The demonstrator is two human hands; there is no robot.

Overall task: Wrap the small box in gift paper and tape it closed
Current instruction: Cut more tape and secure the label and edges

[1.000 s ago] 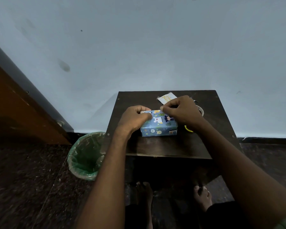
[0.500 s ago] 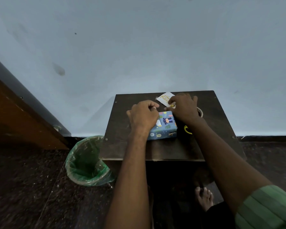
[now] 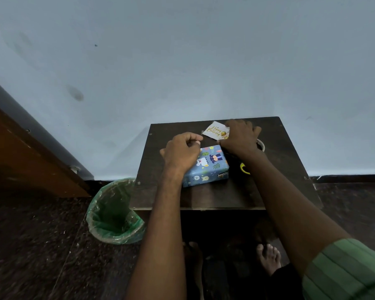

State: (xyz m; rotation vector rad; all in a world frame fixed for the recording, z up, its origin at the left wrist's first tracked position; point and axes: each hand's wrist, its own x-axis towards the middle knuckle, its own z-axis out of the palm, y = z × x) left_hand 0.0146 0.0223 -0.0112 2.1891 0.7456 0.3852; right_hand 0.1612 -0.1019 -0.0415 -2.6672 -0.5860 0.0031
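Box (image 3: pixel 208 167) sits wrapped in blue cartoon-print gift paper, roughly mid bench (image 3: pixel 279 191), turned a bit so one corner points toward the person. Paper looks folded tight on the near side and right end; tape on it can't be made out from this angle. Left hand (image 3: pixel 182 151) rests over the box's left-far corner, fingers curled in w/ thumb and forefinger pressed together near the top edge — whether they pinch a bit of tape or paper can't be told, too small and dim. Right hand (image 3: pixel 239 137) is past the box's far right corner, fingers spread fairly flat, lying on the edge of a white "Happy Birthday" card (image 3: pixel 214 131) at the back of the bench; grip on it isn't clear, looks more like pressing than pinching. Just right of that wrist, part of a tape roll (image 3: pixel 261 145) peeks out, and a yellow curved bit (image 3: pixel 244 168) shows beside the forearm, near the box's right end. Green striped sleeve (image 3: pixel 344 269) on the right arm, low in frame. Left of the bench on the dark floor, a bin w/ green liner (image 3: pixel 115 213). Bare foot (image 3: pixel 268 257) visible below the bench edge.
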